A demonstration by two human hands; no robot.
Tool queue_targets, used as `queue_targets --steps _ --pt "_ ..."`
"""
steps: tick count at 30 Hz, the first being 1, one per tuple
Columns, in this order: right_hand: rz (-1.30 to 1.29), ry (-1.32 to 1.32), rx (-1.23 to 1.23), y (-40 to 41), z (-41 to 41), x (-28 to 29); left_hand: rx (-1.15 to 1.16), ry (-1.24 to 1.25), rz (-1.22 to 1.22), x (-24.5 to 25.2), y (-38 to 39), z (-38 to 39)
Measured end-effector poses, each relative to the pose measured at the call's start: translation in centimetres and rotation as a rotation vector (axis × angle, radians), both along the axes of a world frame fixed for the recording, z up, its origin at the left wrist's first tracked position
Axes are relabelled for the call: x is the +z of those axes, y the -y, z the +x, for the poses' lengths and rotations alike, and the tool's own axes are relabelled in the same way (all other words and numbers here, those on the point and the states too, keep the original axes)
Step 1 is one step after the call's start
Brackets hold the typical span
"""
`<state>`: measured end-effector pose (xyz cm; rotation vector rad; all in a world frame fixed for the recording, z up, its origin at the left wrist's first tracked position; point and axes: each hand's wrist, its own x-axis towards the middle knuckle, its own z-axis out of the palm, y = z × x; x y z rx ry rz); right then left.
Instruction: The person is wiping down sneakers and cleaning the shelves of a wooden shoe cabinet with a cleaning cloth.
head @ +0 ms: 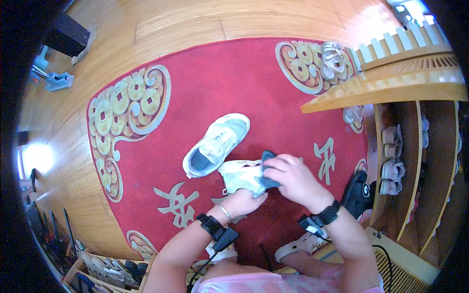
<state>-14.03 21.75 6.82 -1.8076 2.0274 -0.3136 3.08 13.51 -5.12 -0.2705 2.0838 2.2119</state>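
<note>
My left hand (pixel 244 204) holds a white sneaker (pixel 242 176) on its side just above the red rug. The fingers are hidden behind or inside the shoe, and I cannot tell which. My right hand (pixel 289 174) grips a dark grey pad-like thing (pixel 269 170), pressed against one end of this shoe; whether it is a brush, a cloth or an insole is unclear. Just beyond, the other white sneaker (pixel 217 144) lies upright on the rug with its dark inside showing. Both wrists wear black bands with small devices and cables.
The red rug (pixel 223 80) with gold coin patterns covers the wooden floor (pixel 176 25). A wooden shoe cabinet (pixel 397 161) with an open door stands at right, shoes on its shelves. Other footwear includes a silvery shoe (pixel 332 62) far right and a shoe rack (pixel 106 273) lower left.
</note>
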Motion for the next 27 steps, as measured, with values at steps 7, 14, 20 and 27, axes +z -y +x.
queue_targets --steps 7,14,20,27 --pt "0.035 -0.233 -0.263 -0.6 -1.8 1.7 0.009 0.134 0.089 -0.6 0.1 0.5" --pt "0.010 -0.041 -0.238 -0.3 2.0 -0.2 0.050 0.079 0.063 -0.3 -0.3 0.9" --pt "-0.030 0.054 0.002 -0.9 3.4 -0.3 0.050 0.063 0.220 -0.7 -0.1 -0.1" --pt "-0.093 -0.166 -0.131 -1.6 1.3 -1.2 0.055 0.149 0.122 0.5 -0.2 0.3"
